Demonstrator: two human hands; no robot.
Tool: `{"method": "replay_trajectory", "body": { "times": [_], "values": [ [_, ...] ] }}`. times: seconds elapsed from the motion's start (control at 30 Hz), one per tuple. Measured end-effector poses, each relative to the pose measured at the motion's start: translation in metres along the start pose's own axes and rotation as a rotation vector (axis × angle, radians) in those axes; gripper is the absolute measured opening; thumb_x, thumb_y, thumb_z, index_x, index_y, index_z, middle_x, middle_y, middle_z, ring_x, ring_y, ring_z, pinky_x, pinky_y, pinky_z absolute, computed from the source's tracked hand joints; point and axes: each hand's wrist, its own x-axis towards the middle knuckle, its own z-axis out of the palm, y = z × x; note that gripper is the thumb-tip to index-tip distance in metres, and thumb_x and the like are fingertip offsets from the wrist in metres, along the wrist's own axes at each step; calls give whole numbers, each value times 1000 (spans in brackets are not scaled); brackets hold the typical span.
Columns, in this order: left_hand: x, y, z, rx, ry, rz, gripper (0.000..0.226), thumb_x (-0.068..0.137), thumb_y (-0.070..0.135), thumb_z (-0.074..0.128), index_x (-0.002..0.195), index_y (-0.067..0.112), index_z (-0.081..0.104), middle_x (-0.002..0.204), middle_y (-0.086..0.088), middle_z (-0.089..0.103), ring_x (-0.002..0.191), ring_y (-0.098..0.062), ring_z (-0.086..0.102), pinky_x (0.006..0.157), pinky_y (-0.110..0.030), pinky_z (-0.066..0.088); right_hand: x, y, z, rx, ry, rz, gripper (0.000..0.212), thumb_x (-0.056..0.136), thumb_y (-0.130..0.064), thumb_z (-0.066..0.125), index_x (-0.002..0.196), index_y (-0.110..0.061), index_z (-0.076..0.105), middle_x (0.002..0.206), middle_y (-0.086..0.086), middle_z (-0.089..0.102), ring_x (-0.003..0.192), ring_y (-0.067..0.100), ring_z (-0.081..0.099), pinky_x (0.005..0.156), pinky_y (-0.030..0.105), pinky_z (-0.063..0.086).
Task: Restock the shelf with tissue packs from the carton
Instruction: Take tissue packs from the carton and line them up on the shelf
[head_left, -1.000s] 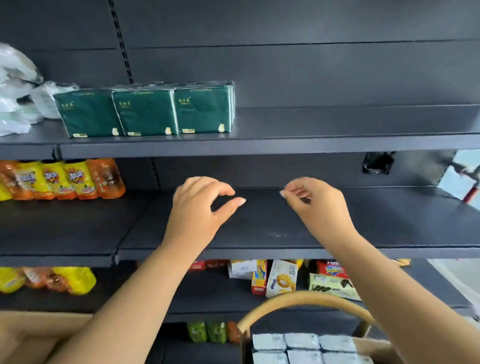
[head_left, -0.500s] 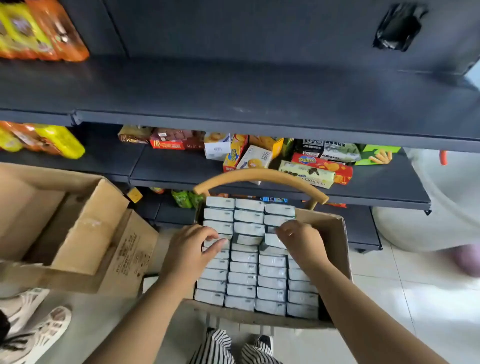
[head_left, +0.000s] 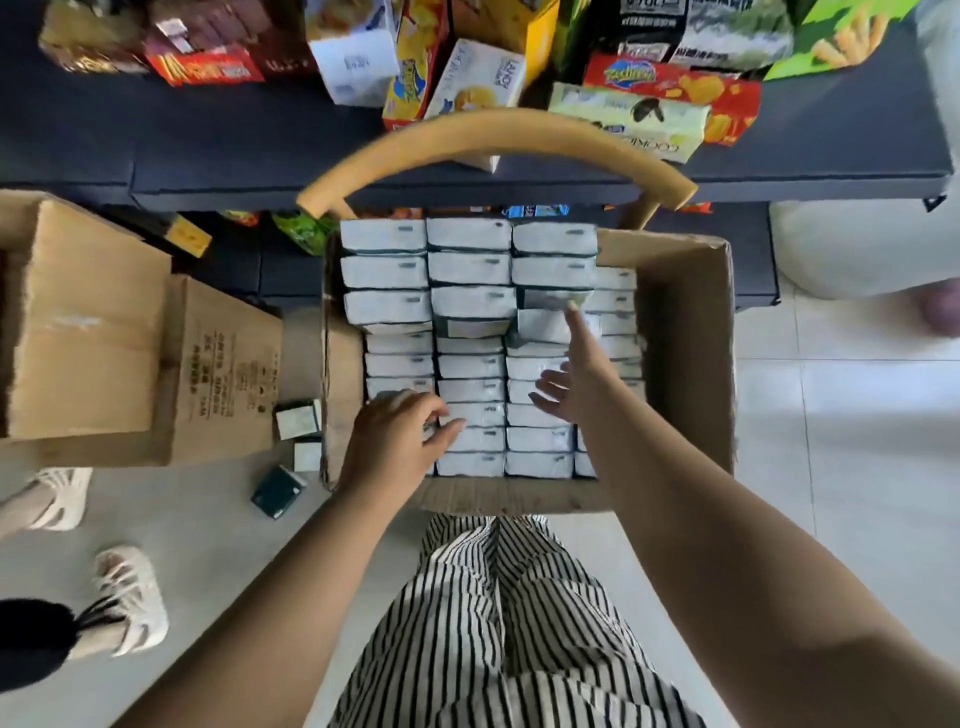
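both hands (head_left: 395, 436) (head_left: 576, 379) over tissue packs (head_left: 470, 306) in the carton (head_left: 685, 322)

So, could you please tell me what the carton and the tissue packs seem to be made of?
The carton looks like matte brown corrugated cardboard, with creased flaps and raw edges. The tissue packs seem wrapped in thin plastic film: their tops are glossy, pale and slightly wrinkled.

Snack boxes (head_left: 470, 85) on dark shelf (head_left: 208, 150)
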Motion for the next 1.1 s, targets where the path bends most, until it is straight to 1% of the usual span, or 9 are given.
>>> {"method": "replay_trajectory", "body": {
  "times": [0.13, 0.27, 0.4, 0.53, 0.67, 0.83, 0.93, 1.0, 1.1],
  "values": [
    [8, -7, 6, 43, -49, 3, 39, 80, 44, 54, 79, 7, 68, 78, -7, 69, 74, -29, 63, 67, -35, 49, 16, 0, 1, 102, -11, -16, 65, 87, -49, 58, 134, -9, 40, 114, 13, 46, 104, 26, 48, 82, 38, 47],
    [19, -1, 3, 62, -31, -2, 23, 78, 26, 73, 84, 5, 68, 85, -11, 69, 82, -33, 61, 72, -36, 45, 19, 13, -15, 306, -37, -57, 18, 91, -21, 59, 102, -8, 52, 120, 18, 52, 91, 26, 58, 80, 35, 50],
    [43, 11, -6, 75, 34, 31, 25, 78, 27, 74, 88, 4, 68, 90, -15, 66, 89, -35, 58, 75, -37, 44, 12, 30, -44, 414, 11, -22, 33, 86, -11, 64, 113, -3, 47, 115, 23, 57, 91, 32, 61, 73, 38, 52],
    [75, 20, -13, 91, 102, 62, 29, 81, 25, 71, 98, 2, 66, 102, -17, 63, 101, -37, 54, 82, -38, 40, 13, 42, -76, 441, 24, -12, 42, 90, -20, 59, 127, -3, 48, 114, 17, 61, 87, 25, 62, 63, 32, 49],
    [96, 23, -6, 134, 99, 24, 36, 83, 30, 67, 109, 6, 63, 115, -13, 60, 113, -32, 47, 88, -35, 30, 20, 49, -92, 444, 40, -7, 44, 88, -27, 62, 125, -8, 49, 121, 15, 60, 102, 25, 60, 77, 32, 51],
    [99, 19, 6, 266, 71, -99, 42, 85, 40, 61, 120, 18, 55, 124, -4, 53, 121, -26, 35, 96, -38, 21, 26, 52, -86, 411, 81, 22, 37, 87, -25, 64, 113, -5, 48, 113, 14, 58, 97, 26, 58, 85, 34, 50],
    [100, 23, 11, 284, 81, -150, 46, 86, 39, 60, 127, 20, 51, 128, -6, 52, 121, -27, 34, 99, -40, 17, 28, 53, -86, 419, 88, 37, 44, 88, -29, 63, 123, -8, 46, 119, 14, 57, 102, 26, 57, 80, 33, 51],
    [98, 28, 15, 308, 54, -147, 43, 86, 41, 59, 123, 20, 54, 125, -6, 52, 120, -27, 34, 99, -38, 15, 30, 57, -88, 441, 68, 59, 55, 87, -32, 62, 133, -9, 43, 127, 14, 55, 102, 26, 56, 74, 32, 51],
    [89, 30, 19, 307, 43, -121, 38, 83, 43, 62, 111, 18, 60, 119, -7, 51, 118, -27, 35, 94, -34, 12, 30, 60, -90, 443, 90, 48, 44, 88, -28, 63, 126, -12, 46, 122, 14, 57, 105, 27, 58, 85, 35, 52]
  ]
}}
